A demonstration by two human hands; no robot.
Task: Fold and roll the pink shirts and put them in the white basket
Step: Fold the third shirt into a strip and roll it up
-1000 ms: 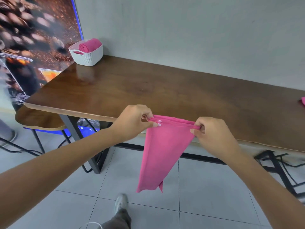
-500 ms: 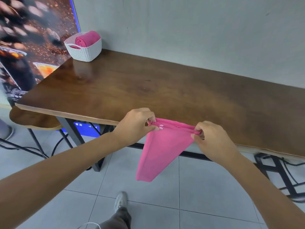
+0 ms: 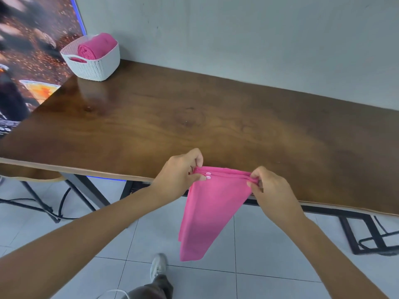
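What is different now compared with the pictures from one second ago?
Little has changed. The pink shirt hung long, bunched shorter half a second ago, and hangs long again at the table edge. The left hand and right hand still pinch its top corners. The white basket still holds a rolled shirt.

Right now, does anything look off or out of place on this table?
Nothing stands out. The pink folded shirt hangs off the brown wooden table's near edge, pinched by the left hand and right hand; one rolled pink shirt sits neatly in the white woven basket.
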